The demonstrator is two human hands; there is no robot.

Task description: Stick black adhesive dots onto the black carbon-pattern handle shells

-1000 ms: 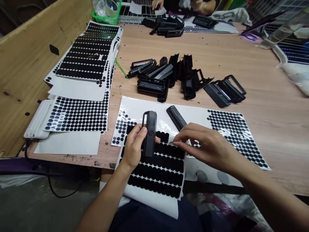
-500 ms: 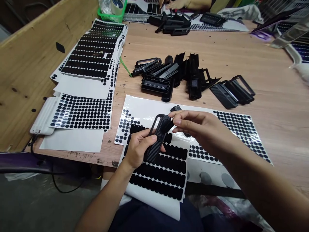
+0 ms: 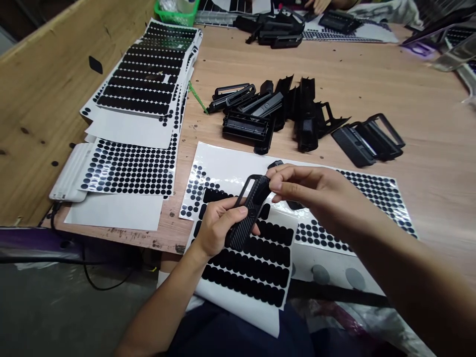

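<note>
My left hand (image 3: 217,225) is closed around a black plastic part (image 3: 243,233) with a carbon-weave face and a slotted frame along one side. The part is tilted above a sheet of black stickers (image 3: 256,263) that overhangs the table edge. At the part's upper end, my right hand (image 3: 297,183) pinches a black sticker (image 3: 263,191) between thumb and fingers. The sticker lies close against the part; how much of it touches cannot be made out. Another black part (image 3: 293,204) lies partly hidden behind my right hand, on a white sheet of round black dots (image 3: 230,158).
Several black plastic parts (image 3: 247,126) are piled mid-table, with more (image 3: 366,141) to the right. Stacked sticker sheets (image 3: 130,166) and a white power strip (image 3: 69,173) lie beside the wooden board (image 3: 55,99) at left. Across the table, a co-worker's hand (image 3: 318,5) is visible.
My right hand has brought the black sticker closer to the part's upper end. The view has shifted slightly, and the co-worker's hand has moved right.
</note>
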